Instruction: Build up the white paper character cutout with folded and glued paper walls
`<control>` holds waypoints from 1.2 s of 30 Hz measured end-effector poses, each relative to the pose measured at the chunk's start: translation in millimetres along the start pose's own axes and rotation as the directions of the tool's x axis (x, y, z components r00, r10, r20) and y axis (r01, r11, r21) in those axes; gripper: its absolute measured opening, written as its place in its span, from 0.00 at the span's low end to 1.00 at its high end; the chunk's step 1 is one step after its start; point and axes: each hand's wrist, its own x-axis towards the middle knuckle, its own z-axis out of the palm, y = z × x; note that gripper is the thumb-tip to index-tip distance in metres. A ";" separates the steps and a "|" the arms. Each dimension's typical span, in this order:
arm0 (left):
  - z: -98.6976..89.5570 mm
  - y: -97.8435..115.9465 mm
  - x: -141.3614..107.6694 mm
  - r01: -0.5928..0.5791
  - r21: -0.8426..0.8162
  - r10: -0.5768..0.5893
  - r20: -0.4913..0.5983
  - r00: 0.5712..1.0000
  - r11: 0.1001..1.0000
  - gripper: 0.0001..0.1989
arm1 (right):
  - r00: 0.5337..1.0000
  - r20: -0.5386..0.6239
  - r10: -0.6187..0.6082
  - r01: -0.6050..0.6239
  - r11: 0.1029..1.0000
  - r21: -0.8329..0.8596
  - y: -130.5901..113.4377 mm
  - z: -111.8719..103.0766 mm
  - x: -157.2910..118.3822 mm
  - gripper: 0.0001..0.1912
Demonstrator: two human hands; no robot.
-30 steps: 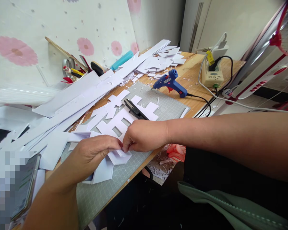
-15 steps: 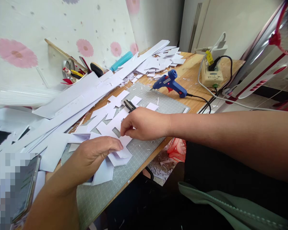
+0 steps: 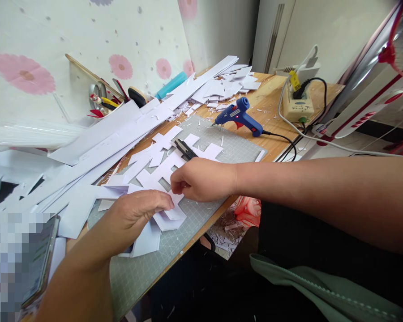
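A white wall covering with pink flowers [image 3: 23, 74] backs a wooden table [image 3: 268, 96]. At the far left a phone [image 3: 43, 259] leans at a slant, its near part lost in blur. Next to it, long white strips [image 3: 97, 145] run diagonally up the table, with tools [image 3: 104, 102] behind them. The left hand [image 3: 139, 212] arches over the grey cutting mat [image 3: 201, 208], thumb and fingers pinching a folded white piece [image 3: 170, 219] whose near flap stands up from the mat. Just beyond lies a flat white sheet with cut-out windows [image 3: 151, 178]; whether the two are joined I cannot tell. The right hand [image 3: 201, 180] is curled above this sheet, fingertips drawn together; whether they pinch anything is hidden. A black utility knife [image 3: 184, 149] lies just past its knuckles. Farther right, a blue glue gun [image 3: 240, 117] stands on the mat's edge, and beyond it sits a power strip [image 3: 298, 108] with plugs and cables.
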 end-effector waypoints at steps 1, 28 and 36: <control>-0.1 0.3 0.0 -0.001 -0.005 0.001 -0.003 1.000 1.000 0.12 | 0.999 0.031 0.030 -0.030 0.999 -0.021 -1.6 0.6 -0.4 0.16; -9.0 -9.2 -1.6 -0.088 0.171 0.116 -0.166 0.979 0.981 0.05 | 0.929 0.079 0.360 -0.309 0.878 -0.365 76.5 -91.0 -67.9 0.11; -7.0 -11.4 -2.7 -0.050 0.161 0.078 -0.174 0.982 0.986 0.05 | 0.869 0.286 0.403 -0.232 0.843 -0.485 80.9 -78.9 -71.0 0.12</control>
